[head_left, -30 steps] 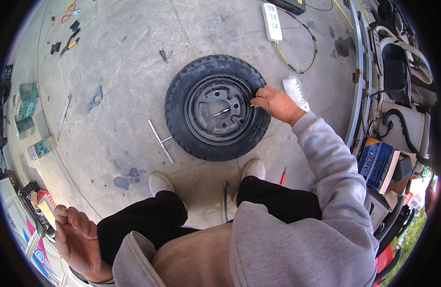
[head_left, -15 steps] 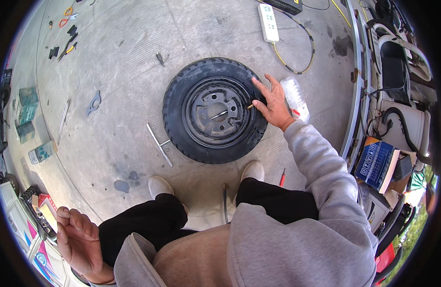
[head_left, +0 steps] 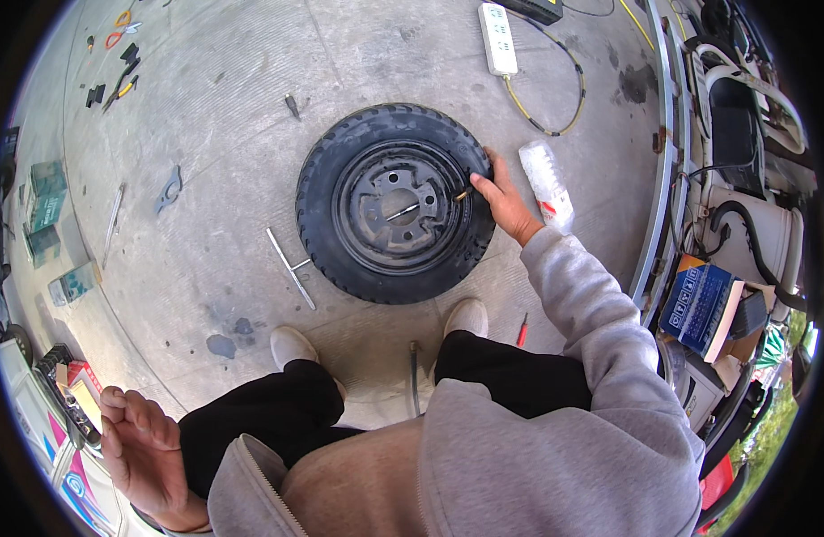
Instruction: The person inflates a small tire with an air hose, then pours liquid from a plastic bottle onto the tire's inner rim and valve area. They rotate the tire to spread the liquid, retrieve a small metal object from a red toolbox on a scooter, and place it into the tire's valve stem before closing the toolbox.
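A black tire on a dark steel wheel lies flat on the floor in front of my shoes. My right hand is at its right edge, thumb on the sidewall and fingers hooked over the tread, their tips partly hidden. Just left of that thumb, a brass-coloured valve stem sticks up by the rim. A thin metal rod shows in the wheel's centre hole. My left hand hangs in the air at the lower left, palm up, fingers loosely bent and apart, holding nothing.
A T-handle wrench lies left of the tire, a clear plastic bottle right of it. A red-handled screwdriver and a hose end are near my feet. A white power strip lies beyond; a metal rail runs along the right.
My right hand has come down from hovering over the tire's right side, and its fingers have closed over the edge. My left hand stays raised much as before.
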Demonstrator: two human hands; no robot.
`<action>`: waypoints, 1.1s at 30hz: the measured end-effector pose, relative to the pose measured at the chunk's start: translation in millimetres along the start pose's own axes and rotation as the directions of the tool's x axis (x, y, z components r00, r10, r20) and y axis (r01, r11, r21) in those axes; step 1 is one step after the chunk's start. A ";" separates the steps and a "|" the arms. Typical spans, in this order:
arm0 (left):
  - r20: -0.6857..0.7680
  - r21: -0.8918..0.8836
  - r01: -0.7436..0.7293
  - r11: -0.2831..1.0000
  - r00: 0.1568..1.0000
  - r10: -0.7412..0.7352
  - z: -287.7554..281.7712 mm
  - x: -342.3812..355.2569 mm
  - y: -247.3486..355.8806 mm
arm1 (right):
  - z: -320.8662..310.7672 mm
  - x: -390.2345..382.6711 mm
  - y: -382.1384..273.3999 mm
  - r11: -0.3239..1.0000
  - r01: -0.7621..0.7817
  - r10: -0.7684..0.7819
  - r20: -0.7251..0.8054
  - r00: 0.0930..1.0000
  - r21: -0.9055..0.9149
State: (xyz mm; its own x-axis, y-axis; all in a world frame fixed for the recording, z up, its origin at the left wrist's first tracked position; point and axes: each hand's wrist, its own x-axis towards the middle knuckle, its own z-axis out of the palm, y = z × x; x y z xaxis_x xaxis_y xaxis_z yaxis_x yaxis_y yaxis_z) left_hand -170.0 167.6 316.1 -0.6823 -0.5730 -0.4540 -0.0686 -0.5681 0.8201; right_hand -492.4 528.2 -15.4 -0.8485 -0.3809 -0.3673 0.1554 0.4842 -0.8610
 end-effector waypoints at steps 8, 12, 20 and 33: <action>-0.003 0.013 0.009 1.000 1.000 -0.009 3.7 -0.1 -2.3 | 5.7 -1.0 -3.5 0.992 -0.036 0.031 -0.049 0.998 -0.119; -0.013 0.020 -0.005 1.000 1.000 0.005 4.6 -1.2 -2.0 | -2.5 -1.0 -6.1 0.999 0.007 -0.003 0.077 0.997 -0.045; -0.009 0.011 -0.012 1.000 1.000 0.012 4.8 -4.1 -3.2 | 3.7 9.7 -5.2 0.992 -0.123 0.122 -0.044 0.992 -0.020; -0.013 0.030 -0.022 0.999 1.000 0.022 1.0 -4.2 -1.9 | -0.7 7.2 -15.7 0.988 -0.155 0.155 0.048 0.987 -0.020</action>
State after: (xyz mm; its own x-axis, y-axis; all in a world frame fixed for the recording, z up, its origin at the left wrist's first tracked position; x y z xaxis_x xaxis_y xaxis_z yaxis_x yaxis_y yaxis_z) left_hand -167.8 171.6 316.8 -0.6739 -0.5932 -0.4404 -0.0759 -0.5373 0.8399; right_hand -501.3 518.5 -4.3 -0.7887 -0.3385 -0.5131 0.2745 0.5530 -0.7867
